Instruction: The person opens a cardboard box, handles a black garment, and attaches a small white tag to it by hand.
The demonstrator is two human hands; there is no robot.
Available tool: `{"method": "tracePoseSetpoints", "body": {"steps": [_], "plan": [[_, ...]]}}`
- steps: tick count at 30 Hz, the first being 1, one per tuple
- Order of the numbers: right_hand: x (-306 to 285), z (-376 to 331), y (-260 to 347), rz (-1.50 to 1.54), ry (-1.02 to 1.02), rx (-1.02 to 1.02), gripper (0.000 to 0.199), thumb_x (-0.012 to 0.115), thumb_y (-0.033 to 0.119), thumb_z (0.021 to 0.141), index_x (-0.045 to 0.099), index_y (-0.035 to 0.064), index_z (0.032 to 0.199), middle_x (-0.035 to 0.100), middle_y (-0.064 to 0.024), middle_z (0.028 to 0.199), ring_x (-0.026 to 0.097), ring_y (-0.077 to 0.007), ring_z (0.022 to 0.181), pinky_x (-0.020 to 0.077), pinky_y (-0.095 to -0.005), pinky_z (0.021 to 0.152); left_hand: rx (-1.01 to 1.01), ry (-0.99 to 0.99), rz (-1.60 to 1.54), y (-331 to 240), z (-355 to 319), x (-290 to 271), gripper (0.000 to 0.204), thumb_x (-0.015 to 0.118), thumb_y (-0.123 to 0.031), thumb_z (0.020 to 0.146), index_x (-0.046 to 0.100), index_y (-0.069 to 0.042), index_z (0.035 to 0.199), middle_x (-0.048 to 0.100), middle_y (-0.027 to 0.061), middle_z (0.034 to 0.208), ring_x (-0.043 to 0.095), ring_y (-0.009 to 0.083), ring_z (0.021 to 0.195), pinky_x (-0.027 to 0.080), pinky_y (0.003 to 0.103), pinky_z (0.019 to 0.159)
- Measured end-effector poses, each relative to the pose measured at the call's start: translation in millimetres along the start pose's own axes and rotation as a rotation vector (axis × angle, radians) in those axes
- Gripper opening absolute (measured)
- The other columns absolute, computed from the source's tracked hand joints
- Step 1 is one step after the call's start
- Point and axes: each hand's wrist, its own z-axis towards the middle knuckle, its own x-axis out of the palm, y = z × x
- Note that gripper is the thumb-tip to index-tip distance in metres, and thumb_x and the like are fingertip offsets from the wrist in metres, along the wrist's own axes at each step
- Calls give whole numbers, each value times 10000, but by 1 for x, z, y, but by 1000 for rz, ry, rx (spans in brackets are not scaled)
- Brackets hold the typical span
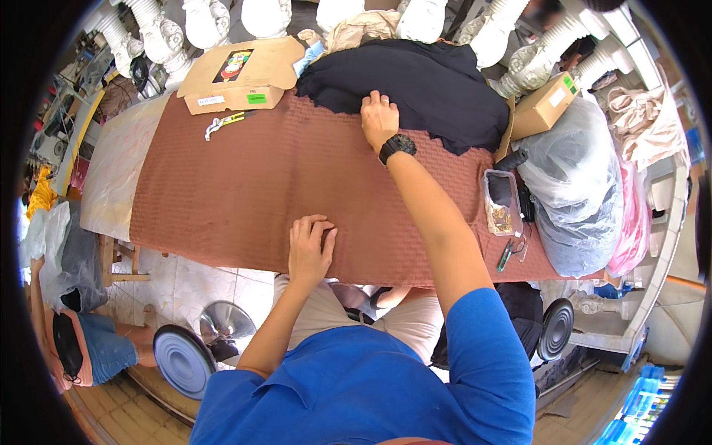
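Observation:
A heap of black cloth (423,81) lies at the far side of a table covered with a brown textured cloth (230,178). My right hand (380,117), with a ring and a black watch, reaches to the near edge of the black cloth. Its fingers are curled closed on the fabric, the fingertips partly hidden. Close to the table's front edge my left hand (310,248) rests on the brown cover, fingers loosely bent and apart, holding nothing.
Far left stands a cardboard box (237,74), with a yellow-handled cutter (225,124) before it. To the right are a clear plastic container (502,204) of small gold pieces, green thread snips (506,254), an open carton (545,107) and a large plastic-wrapped bundle (578,193). White balusters (204,22) line the back.

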Motion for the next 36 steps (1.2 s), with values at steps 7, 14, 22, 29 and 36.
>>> {"method": "tracePoseSetpoints", "body": {"steps": [7, 14, 22, 29, 36], "plan": [[6, -4, -21, 462, -117, 38, 117, 643, 8, 840, 714, 27, 930, 652, -160, 970, 667, -342, 961, 559, -442, 841, -3, 2, -11, 1, -3, -1, 122, 702, -126, 911, 661, -46, 992, 632, 94, 1144, 557, 308, 1066, 439, 423, 940], [-15, -12, -34, 798, -64, 203, 171, 579, 58, 956, 696, -11, 1060, 659, -207, 976, 653, -386, 936, 533, -454, 849, 44, -10, -57, 7, -1, -3, 126, 701, -109, 909, 668, -41, 1010, 637, 103, 1110, 575, 307, 1043, 460, 419, 920], [-39, -16, -41, 1254, 177, 354, 280, 598, 237, 1023, 643, -35, 1074, 681, -127, 887, 623, -191, 821, 504, -351, 776, -652, 369, -1166, 17, 110, 27, 506, 654, -268, 1008, 515, 44, 1380, 574, 200, 1382, 568, 283, 1278, 456, 371, 1094], [-71, -22, -25, 1085, 170, 199, 116, 660, 108, 972, 647, 22, 1049, 650, -81, 911, 580, -126, 772, 500, -297, 717, -710, 25, -1820, 54, 231, 104, 305, 710, -119, 959, 562, -31, 1211, 646, 94, 1145, 631, 185, 1029, 524, 339, 934], [-149, -13, -35, 1459, -282, 207, 258, 709, 136, 949, 638, 27, 1172, 661, -61, 1045, 650, -141, 850, 528, -290, 779, -452, -198, -1333, 25, 241, 90, 151, 700, 7, 932, 643, -64, 1052, 656, 23, 951, 629, 101, 809, 575, 240, 731]]}}
